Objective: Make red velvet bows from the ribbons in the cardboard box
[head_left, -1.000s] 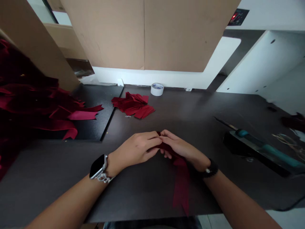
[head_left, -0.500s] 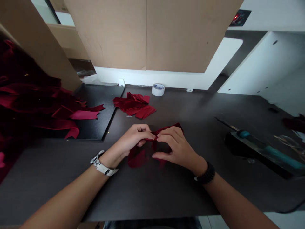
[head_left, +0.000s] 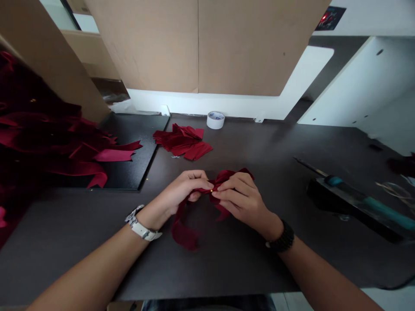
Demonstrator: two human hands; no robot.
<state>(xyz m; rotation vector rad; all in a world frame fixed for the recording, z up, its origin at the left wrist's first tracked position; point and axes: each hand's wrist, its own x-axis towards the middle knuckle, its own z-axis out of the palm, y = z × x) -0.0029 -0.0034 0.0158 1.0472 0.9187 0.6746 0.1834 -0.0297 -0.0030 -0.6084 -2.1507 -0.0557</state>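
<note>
A dark red velvet ribbon bow (head_left: 223, 176) is held above the dark table between both hands. My left hand (head_left: 191, 185), with a white-strapped watch at the wrist, pinches the bow's left side near its middle. My right hand (head_left: 241, 196), a black band on its wrist, grips the right side close by. A tiny gold bead (head_left: 212, 190) shows at the centre between my fingertips. One ribbon tail (head_left: 183, 233) hangs down on the left, its end blurred. A shorter tail hangs under the right fingers, which hide part of the bow.
Cut red ribbon pieces (head_left: 183, 140) lie beyond my hands, near a roll of white tape (head_left: 215, 120). Many red bows (head_left: 55, 142) are heaped at the left, partly over a black board (head_left: 142, 134). A teal-handled soldering iron (head_left: 343, 188) rests on the right.
My right fingers have closed in on the bow's middle, and the gold bead now shows there. The left ribbon tail has swung lower, and the bow's right loop looks fuller.
</note>
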